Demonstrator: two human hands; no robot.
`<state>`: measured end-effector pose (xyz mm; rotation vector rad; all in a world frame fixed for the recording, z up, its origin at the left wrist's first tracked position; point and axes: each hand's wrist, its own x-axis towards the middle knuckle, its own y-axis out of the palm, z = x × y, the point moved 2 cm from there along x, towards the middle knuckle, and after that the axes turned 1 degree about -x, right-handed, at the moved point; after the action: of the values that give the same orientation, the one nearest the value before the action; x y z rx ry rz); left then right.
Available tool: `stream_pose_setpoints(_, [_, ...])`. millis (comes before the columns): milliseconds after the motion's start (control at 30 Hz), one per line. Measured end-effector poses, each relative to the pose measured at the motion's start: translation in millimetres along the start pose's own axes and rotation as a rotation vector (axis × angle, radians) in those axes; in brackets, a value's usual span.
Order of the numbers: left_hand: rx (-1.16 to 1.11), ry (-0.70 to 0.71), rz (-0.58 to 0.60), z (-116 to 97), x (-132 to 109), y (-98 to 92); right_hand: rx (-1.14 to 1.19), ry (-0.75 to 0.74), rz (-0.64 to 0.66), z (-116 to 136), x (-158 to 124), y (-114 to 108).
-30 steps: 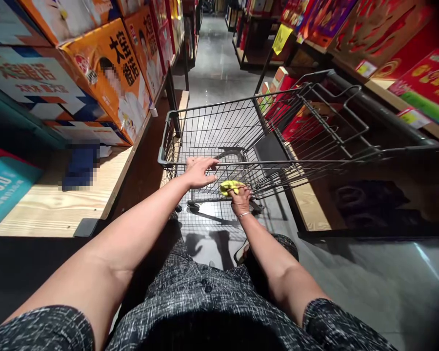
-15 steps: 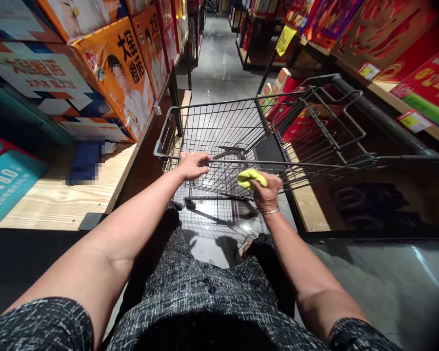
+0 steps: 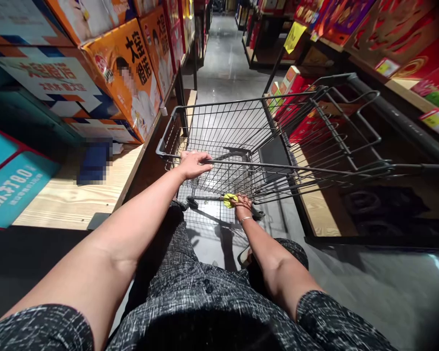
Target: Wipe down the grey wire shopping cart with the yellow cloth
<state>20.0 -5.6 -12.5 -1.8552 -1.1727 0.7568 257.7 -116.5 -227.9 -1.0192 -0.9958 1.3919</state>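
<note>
A grey wire shopping cart (image 3: 237, 165) stands crosswise before me. My left hand (image 3: 194, 165) grips its near top rim close to the left corner, the fingers over the bar and the thumb on my side. Lower down, my right hand (image 3: 243, 206) is closed round a crumpled yellow cloth (image 3: 230, 200). The cloth is at the cart's lower frame, below the basket; whether it touches the bar I cannot tell. The basket shows nothing inside. The cart's handle (image 3: 406, 114) lies off to the right.
On the left, a wooden shelf (image 3: 106, 195) bears orange and white cartons (image 3: 126, 78), a teal box (image 3: 25, 185) and a blurred blue item (image 3: 94, 162). Red gift boxes (image 3: 307, 124) fill the right-hand shelves. A yellow tag (image 3: 294, 37) hangs there. A grey-floored aisle (image 3: 225, 53) runs ahead.
My right hand has gone down and left with the yellow cloth, from just below the near rim to the lower frame. My left hand keeps its hold. The view has shifted slightly.
</note>
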Motion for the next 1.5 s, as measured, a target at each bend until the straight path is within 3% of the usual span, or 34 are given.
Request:
stream_pose_setpoints(100, [0.001, -0.009, -0.003, 3, 0, 1.4, -0.013, -0.046, 0.004, -4, 3, -8])
stream_pose_setpoints(233, [0.006, -0.001, -0.025, 10, 3, 1.8, -0.059, -0.051, -0.068, -24, -2, -49])
stream_pose_setpoints(300, [0.008, -0.005, -0.032, 14, 5, 0.3, -0.075, -0.032, -0.192, -35, -8, -81])
stream_pose_setpoints(433, [0.052, -0.017, -0.011, 17, 4, -4.9, -0.081, 0.029, -0.589, -56, -24, -159])
stream_pose_setpoints(500, [0.115, 0.031, 0.014, 9, 2, -4.3, -0.078, 0.093, -0.739, -60, -29, -190])
stream_pose_setpoints(567, [0.181, 0.11, 0.02, -6, 0, 1.3, -0.071, 0.149, -0.814, -54, -30, -207])
stream_pose_setpoints(667, [0.201, 0.236, 0.028, -34, -1, 18.5, -0.077, 0.165, -0.762, -22, -20, -208])
stream_pose_setpoints(767, [0.174, 0.3, 0.01, -51, 1, 34.4, -0.101, 0.076, -0.58, 30, -4, -193])
stream_pose_setpoints(867, [0.175, 0.292, -0.022, -50, 4, 39.3, -0.135, -0.043, -0.443, 76, 11, -188])
stream_pose_setpoints(967, [0.169, 0.285, -0.031, -41, 6, 36.1, -0.171, -0.1, -0.397, 92, 17, -197])
stream_pose_setpoints(1100, [0.107, 0.268, -0.026, -33, 7, 30.8, -0.22, -0.072, -0.4, 62, 8, -223])
stream_pose_setpoints(1367, [0.076, 0.219, 0.007, -34, 7, 21.3, -0.362, 0.276, -0.505, -53, -33, -284])
stream_pose_setpoints(1500, [0.081, 0.177, 0.038, -43, 6, 18.4, -0.36, 0.347, -0.614, -59, -36, -281])
